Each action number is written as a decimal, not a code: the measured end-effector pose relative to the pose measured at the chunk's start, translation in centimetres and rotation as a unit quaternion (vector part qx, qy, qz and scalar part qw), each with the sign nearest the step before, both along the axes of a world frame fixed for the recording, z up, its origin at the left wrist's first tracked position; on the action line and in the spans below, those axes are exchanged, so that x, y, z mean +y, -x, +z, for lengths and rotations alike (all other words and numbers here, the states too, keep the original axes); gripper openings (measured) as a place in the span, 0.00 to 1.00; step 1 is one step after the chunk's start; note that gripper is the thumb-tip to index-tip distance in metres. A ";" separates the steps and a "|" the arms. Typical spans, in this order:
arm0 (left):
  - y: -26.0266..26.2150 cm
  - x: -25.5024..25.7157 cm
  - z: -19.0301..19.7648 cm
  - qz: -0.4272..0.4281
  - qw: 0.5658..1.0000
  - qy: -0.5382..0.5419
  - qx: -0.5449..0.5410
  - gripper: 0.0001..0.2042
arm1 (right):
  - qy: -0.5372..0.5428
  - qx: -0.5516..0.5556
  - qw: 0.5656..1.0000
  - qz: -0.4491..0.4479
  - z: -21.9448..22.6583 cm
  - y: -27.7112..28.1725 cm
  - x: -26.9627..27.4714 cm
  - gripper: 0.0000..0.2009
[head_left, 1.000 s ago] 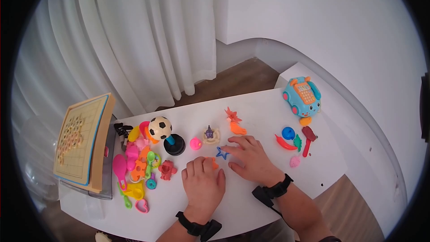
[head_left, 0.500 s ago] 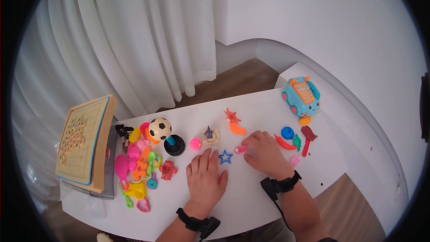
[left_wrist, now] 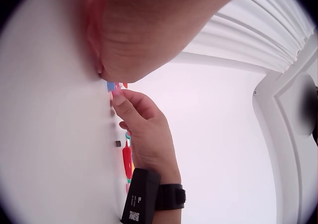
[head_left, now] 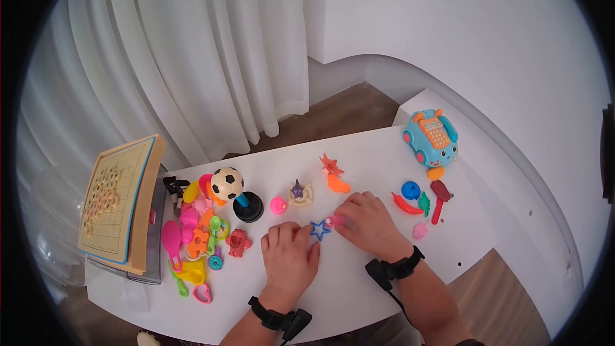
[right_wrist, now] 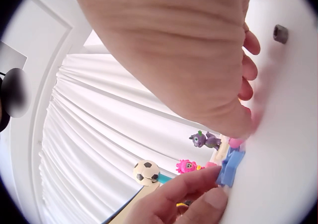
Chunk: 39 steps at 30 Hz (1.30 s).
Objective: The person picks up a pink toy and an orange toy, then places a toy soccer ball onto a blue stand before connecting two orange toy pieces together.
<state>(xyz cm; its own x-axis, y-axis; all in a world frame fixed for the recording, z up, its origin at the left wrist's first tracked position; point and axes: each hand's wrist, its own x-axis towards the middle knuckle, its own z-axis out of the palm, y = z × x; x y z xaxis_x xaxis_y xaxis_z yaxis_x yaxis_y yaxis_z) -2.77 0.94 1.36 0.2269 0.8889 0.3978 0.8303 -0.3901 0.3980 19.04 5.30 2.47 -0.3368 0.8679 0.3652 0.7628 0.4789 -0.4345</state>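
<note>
A blue star-shaped cutter (right_wrist: 230, 168) stands on the white table between the hands. My left hand (head_left: 288, 261) lies palm down at its left side; in the right wrist view its thumb and index finger pinch the star's edge. My right hand (head_left: 373, 229) pinches a small pink piece (head_left: 334, 220) between thumb and fingers, its end right at the star's right side. The hand hides much of this piece, and I cannot tell its kind. Beyond the star are a purple figure (head_left: 298, 188) on a cream base and a round pink toy (head_left: 278, 205).
Left on the table are a pile of toy spoons and moulds, a red mould (head_left: 239, 243), a soccer ball (head_left: 227, 183) on a black stand and a game board (head_left: 115, 202). On the right lie a red chili (head_left: 406, 204) and a toy phone (head_left: 433, 138). Orange pieces (head_left: 337, 183) lie beyond.
My right hand left the star, moved right to the pink piece, and has come back left with it to the star. My left hand stays near the star, shifted slightly.
</note>
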 end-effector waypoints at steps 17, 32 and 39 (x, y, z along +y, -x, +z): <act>-0.2 0.0 -0.3 0.014 0.999 -0.014 -0.026 0.14 | -0.024 0.045 0.997 0.052 -0.6 1.7 -0.2 0.11; -0.2 0.1 -0.1 0.024 0.999 -0.012 -0.036 0.14 | -0.001 0.027 0.998 0.049 -0.5 1.7 -0.3 0.15; -0.5 0.2 0.2 0.049 0.998 -0.004 -0.033 0.26 | -0.003 0.031 0.999 0.043 0.2 2.0 -0.8 0.28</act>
<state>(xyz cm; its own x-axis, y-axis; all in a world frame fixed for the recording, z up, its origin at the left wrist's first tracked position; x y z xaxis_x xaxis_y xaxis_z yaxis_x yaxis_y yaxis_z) -2.31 1.11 1.54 0.1120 0.9023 0.4163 0.8370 -0.3115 0.4500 17.01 4.54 2.66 -0.3865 0.8342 0.3934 0.6901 0.5446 -0.4767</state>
